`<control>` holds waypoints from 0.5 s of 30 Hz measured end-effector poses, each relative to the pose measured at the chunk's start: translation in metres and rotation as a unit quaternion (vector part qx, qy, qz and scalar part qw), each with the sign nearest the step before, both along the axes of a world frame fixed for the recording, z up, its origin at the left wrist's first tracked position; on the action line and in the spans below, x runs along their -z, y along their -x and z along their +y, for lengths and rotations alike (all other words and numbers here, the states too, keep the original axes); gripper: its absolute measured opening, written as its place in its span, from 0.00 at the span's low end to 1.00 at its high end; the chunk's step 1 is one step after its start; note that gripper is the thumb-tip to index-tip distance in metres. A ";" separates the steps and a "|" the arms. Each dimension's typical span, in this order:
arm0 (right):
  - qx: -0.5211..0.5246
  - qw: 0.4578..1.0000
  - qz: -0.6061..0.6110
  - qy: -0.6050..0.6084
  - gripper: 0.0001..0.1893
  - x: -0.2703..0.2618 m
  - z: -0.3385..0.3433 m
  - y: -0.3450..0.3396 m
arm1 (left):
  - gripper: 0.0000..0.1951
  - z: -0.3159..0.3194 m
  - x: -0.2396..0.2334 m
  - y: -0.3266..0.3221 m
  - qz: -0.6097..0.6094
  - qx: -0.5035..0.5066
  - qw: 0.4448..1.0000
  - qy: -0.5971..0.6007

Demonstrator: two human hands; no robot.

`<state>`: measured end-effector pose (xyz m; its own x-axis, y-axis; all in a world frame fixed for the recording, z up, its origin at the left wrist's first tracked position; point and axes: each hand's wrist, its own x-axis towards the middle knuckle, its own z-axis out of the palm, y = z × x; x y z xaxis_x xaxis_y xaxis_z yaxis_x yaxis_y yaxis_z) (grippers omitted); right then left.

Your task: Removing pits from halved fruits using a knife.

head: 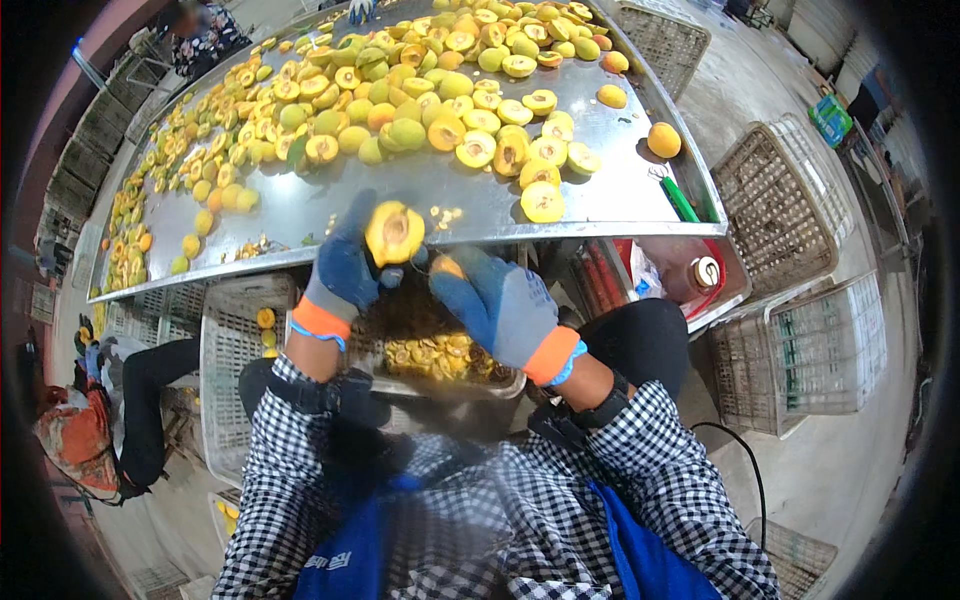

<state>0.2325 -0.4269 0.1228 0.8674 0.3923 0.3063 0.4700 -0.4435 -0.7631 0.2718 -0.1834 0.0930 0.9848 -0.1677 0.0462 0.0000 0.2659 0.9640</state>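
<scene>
A halved yellow stone fruit (394, 232), perhaps a peach, is in my left hand (346, 259), its cut face and brown stone cavity turned up. Both hands wear blue and grey coated gloves with orange cuffs. Close by on the right, my right hand (499, 300) is closed around a small orange-yellow object (448, 266), mostly hidden by the fingers. A thin wire-like line shows between the hands. Below them, a tub (450, 385) holds yellow fruit pieces (435, 357). Many whole and halved fruits (409, 133) lie on the metal table (315, 196) beyond my hands.
A green-handled tool (679, 196) lies in the table's right corner. Plastic crates (784, 210) stand at the right, and another crate (225, 390) is by my left leg. A red tray (679, 274) holds a capped container. Other people (82, 435) sit at the left and far side.
</scene>
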 end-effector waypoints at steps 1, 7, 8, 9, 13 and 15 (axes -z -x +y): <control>-0.001 1.000 0.005 0.005 0.21 -0.002 0.003 0.001 | 0.27 -0.006 0.000 0.011 0.171 0.066 0.953 0.241; -0.016 0.997 -0.073 0.020 0.23 -0.013 0.013 0.011 | 0.21 -0.026 0.005 0.054 -0.207 -0.105 0.941 -0.246; -0.018 0.997 -0.073 0.021 0.23 -0.014 0.013 0.013 | 0.20 -0.022 0.003 0.053 -0.230 -0.101 0.906 -0.342; -0.001 0.998 -0.048 0.030 0.22 -0.015 0.013 0.013 | 0.19 -0.022 0.004 0.056 -0.245 -0.099 0.881 -0.393; 0.035 0.998 -0.024 -0.035 0.19 -0.015 0.017 0.012 | 0.20 -0.032 0.008 0.064 -0.246 -0.146 0.865 -0.411; 0.028 0.999 0.006 -0.020 0.17 -0.013 0.022 0.012 | 0.20 -0.046 0.012 0.069 -0.053 -0.083 0.993 -0.065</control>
<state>0.2205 -0.4053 0.1354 0.8917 0.3302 0.3094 0.4351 -0.4377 -0.7868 0.2027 -0.2298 0.0805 0.9901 -0.0150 0.1393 -0.1363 0.1278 0.9824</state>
